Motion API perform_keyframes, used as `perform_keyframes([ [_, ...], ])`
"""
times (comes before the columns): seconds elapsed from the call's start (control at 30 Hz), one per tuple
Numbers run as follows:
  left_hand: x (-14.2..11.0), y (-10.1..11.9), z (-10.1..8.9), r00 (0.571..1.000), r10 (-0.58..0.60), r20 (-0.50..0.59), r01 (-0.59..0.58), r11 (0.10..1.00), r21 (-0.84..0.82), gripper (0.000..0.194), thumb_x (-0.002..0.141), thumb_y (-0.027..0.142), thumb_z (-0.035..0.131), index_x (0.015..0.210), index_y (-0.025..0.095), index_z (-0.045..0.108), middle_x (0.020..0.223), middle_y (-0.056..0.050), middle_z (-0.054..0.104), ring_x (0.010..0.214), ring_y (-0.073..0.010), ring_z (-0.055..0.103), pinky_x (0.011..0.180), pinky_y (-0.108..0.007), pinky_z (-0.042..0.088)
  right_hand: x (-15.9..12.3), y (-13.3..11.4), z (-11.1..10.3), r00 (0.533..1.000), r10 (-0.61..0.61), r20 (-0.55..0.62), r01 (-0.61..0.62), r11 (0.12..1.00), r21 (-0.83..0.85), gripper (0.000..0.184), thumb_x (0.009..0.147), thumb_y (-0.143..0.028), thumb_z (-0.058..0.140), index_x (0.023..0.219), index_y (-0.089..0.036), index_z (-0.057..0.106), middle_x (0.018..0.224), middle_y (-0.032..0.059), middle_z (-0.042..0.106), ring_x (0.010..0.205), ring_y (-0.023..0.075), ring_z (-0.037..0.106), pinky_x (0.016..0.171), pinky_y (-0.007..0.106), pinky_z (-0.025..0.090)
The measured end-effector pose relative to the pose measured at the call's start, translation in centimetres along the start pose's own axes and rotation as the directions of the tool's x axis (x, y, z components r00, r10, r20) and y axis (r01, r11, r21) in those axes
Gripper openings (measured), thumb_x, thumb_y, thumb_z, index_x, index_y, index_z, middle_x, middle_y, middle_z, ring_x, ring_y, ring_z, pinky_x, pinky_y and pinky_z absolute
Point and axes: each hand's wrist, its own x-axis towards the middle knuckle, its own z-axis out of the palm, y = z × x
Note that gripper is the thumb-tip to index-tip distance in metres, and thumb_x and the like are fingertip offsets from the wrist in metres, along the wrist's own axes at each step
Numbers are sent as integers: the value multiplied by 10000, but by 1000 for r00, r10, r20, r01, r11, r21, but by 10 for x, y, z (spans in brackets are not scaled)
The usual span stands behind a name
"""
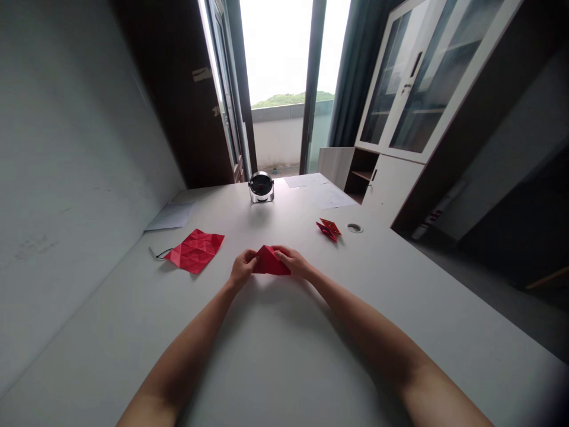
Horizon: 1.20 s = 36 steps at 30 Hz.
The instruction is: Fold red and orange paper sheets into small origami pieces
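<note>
Between my two hands is a folded sheet of red paper (270, 263), with a pointed top and a wide lower edge. My left hand (243, 266) pinches its left side, thumb on the near face. On the right side my right hand (291, 261) grips it, the thumb lying on the paper and the other fingers mostly hidden behind. To the left, a creased red sheet (195, 250) lies spread on the white table (275, 350). Two small folded red paper pieces (328, 229) rest close together to the right, apart from my hands.
A thin dark cord with a pale tag (154, 254) lies at the creased sheet's left corner. Farther back stand a round black device on a silver stand (261, 187) and white papers (329, 194). More paper (171, 216) lies by the left wall. A cable hole (354, 228) is at right.
</note>
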Motion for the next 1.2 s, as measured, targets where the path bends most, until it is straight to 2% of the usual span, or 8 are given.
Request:
perform_keyframes([
  [0.13, 0, 2, -2, 998, 32, -57, -30, 999, 31, 301, 822, 455, 622, 932, 176, 602, 853, -42, 689, 774, -188, 665, 719, -318, 557, -2, -6, 5, 993, -100, 61, 111, 972, -208, 444, 919, -471, 543, 1278, -234, 650, 1207, 67, 684, 1048, 248, 620, 891, 342, 482],
  [0.33, -2, 0, -1, 996, 77, -50, -70, 989, 131, 261, 863, 422, 587, 958, 181, 615, 866, -42, 693, 777, -184, 668, 714, -303, 547, -2, 2, 11, 997, -56, 47, 64, 976, -207, 243, 880, -337, 537, 884, -195, 735, 719, -2, 673, 665, 158, 590, 643, 250, 435],
  [0.47, -4, 1, -2, 993, 100, -62, -81, 962, 261, 250, 904, 413, 550, 1021, 204, 622, 865, -29, 689, 751, -172, 662, 662, -271, 519, -1, 6, 12, 1000, -7, 17, 9, 993, -120, 304, 886, -340, 524, 1097, -210, 700, 657, -31, 647, 576, 132, 556, 591, 233, 422],
  [0.6, -7, 4, -6, 990, 116, -75, -59, 847, 529, 341, 929, 389, 531, 1232, 243, 587, 844, -9, 670, 730, -170, 640, 703, -290, 503, 0, 9, 7, 994, 10, -109, -41, 958, -285, 387, 897, -331, 524, 1253, -246, 649, 662, -46, 630, 608, 132, 549, 632, 237, 424],
  [0.73, -7, 1, -7, 985, 162, 65, -154, 630, 761, 517, 891, 331, 598, 1396, 256, 517, 1151, -74, 658, 1045, -242, 611, 958, -390, 462, -1, 10, 2, 992, 25, -120, -87, 835, -544, 339, 952, -298, 487, 1237, -256, 667, 858, 23, 708, 819, 181, 618, 800, 286, 455],
  [0.83, -5, -6, -5, 969, 132, 207, -246, 509, 825, 420, 923, 330, 555, 1339, 285, 588, 1397, -78, 561, 1283, -282, 486, 1099, -445, 359, -5, 7, 4, 996, -41, -83, -32, 693, -720, 325, 979, -298, 474, 1217, -235, 686, 1205, 110, 673, 1153, 248, 564, 998, 355, 405],
  [1.03, -4, -16, -5, 975, 63, 215, -219, 463, 859, 530, 974, 409, 448, 1474, 233, 456, 1553, -102, 423, 1437, -331, 324, 1176, -537, 220, -10, 3, 24, 959, -161, 232, 282, 591, -756, 510, 1027, -363, 368, 1520, -235, 413, 1605, 91, 326, 1489, 262, 249, 1215, 451, 136],
  [1.2, -3, -18, -7, 977, 26, 211, -200, 449, 871, 528, 997, 418, 391, 1501, 261, 419, 1588, -91, 371, 1460, -339, 286, 1175, -576, 197, -5, 16, 19, 961, 29, 277, 198, 629, -752, 651, 1026, -551, 277, 1583, -213, 274, 1641, 91, 221, 1521, 280, 164, 1223, 479, 108],
])
